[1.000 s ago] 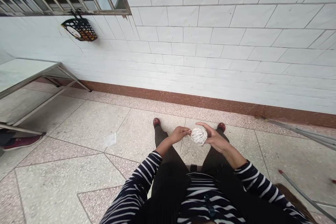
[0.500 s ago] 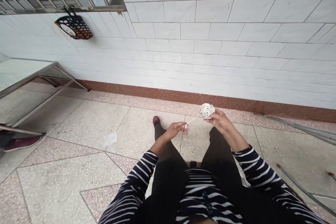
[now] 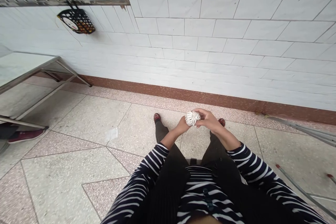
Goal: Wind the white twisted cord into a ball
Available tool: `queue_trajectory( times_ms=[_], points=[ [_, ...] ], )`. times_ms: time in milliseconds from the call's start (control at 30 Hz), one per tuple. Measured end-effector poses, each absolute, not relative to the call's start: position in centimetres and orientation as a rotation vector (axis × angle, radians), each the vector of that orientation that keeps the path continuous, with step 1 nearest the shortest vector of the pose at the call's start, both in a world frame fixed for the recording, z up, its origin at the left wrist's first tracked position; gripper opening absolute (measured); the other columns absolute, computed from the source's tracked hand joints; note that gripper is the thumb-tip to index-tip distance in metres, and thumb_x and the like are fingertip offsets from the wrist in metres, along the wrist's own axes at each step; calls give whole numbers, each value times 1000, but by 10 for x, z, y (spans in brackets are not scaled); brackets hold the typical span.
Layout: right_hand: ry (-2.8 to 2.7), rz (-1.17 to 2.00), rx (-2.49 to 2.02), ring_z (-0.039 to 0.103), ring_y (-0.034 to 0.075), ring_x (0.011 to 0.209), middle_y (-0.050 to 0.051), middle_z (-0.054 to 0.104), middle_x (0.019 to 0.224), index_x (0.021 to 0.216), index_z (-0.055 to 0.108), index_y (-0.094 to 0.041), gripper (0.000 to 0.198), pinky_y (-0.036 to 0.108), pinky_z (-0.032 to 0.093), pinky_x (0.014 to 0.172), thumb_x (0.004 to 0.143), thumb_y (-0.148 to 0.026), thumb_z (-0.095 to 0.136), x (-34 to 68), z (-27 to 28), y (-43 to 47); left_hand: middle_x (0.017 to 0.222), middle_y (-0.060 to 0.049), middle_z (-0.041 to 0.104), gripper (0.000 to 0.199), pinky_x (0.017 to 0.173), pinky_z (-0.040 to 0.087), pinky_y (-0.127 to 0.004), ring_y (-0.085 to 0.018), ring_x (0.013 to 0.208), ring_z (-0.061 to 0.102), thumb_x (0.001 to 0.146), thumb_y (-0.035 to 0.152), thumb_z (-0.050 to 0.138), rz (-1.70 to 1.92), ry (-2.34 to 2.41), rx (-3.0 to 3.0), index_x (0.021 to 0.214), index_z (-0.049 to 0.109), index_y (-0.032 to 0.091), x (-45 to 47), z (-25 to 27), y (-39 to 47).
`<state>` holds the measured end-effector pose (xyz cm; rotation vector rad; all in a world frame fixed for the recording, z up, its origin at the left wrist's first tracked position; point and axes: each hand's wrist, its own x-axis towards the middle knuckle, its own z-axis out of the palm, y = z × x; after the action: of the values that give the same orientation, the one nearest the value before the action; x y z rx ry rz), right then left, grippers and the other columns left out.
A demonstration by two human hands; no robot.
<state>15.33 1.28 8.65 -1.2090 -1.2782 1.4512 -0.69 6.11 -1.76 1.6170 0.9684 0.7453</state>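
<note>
A small wound ball of white cord is between my two hands, above the floor and in front of my legs. My right hand grips it from the right, thumb and fingers curled around its side. Against the ball's left side is my left hand, its fingertips mostly hidden behind the cord. The cord that ran to its closed fingers a moment earlier is now out of sight.
At left stands a metal-framed table, with another person's dark red shoe beneath it. A black perforated basket hangs from the window bars. White paper lies on the floor. Metal poles lie at right by the wall.
My right hand has moved left and slightly down with the ball, bringing it against my left hand. The stretch of cord between the hands no longer shows. The view has shifted slightly.
</note>
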Motion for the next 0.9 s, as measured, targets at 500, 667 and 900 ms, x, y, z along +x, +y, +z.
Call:
queue_trajectory(
  times_ms=[500, 667, 900],
  points=[
    [-1545, 611, -1719, 61, 28, 90, 7, 67, 100, 103, 66, -22, 46, 41, 45, 84, 58, -17, 71, 186, 4, 38, 59, 2, 64, 36, 65, 37, -20, -11, 57, 53, 93, 27, 47, 301, 901, 1977, 60, 58, 17, -43, 22, 18],
    [-1530, 613, -1702, 62, 28, 85, 6, 65, 95, 100, 68, -23, 45, 41, 46, 83, 56, -13, 69, 190, -8, 31, 57, 2, 66, 34, 63, 39, -20, -11, 57, 54, 91, 30, 50, 272, 845, 1834, 63, 63, 16, -49, 36, 28],
    [-1364, 719, -1514, 63, 27, 97, 8, 67, 110, 116, 60, -21, 52, 42, 53, 83, 64, -24, 67, 207, 33, 32, 80, -5, 73, 26, 81, 47, -27, -19, 82, 66, 87, 34, 55, 381, 1068, 1777, 77, 70, 15, -77, -4, 58]
  ],
)
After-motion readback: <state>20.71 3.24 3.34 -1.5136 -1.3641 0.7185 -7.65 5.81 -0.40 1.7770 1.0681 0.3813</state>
